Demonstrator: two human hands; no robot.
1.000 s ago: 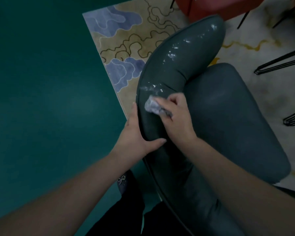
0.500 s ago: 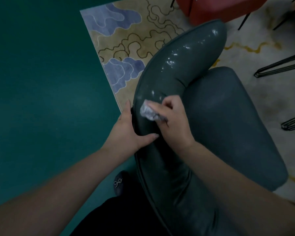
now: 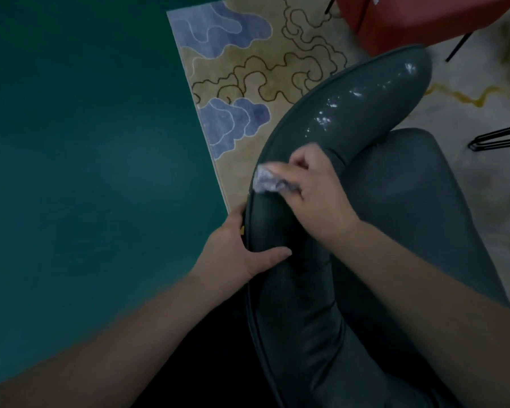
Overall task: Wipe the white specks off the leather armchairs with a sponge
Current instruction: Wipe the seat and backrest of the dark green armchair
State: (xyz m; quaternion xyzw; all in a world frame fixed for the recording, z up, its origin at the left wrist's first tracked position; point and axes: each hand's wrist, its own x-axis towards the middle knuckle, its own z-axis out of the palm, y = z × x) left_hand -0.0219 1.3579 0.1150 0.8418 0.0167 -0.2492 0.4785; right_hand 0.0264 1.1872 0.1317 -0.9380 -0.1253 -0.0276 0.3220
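A dark grey leather armchair fills the right half of the view, its curved padded backrest running from the bottom centre up to the top right. My right hand presses a small pale sponge against the outer edge of the backrest. White specks dot the backrest further up, beyond the sponge. My left hand grips the backrest's outer edge just below the sponge, thumb lying on top of the leather.
A patterned rug with blue cloud shapes lies under the chair, meeting a teal floor on the left. A red chair stands at the top right. Black wire legs show at the right edge.
My right hand has slid the sponge left to the backrest's outer edge, and the specks that lay beside it are gone. My left hand keeps its grip on the edge.
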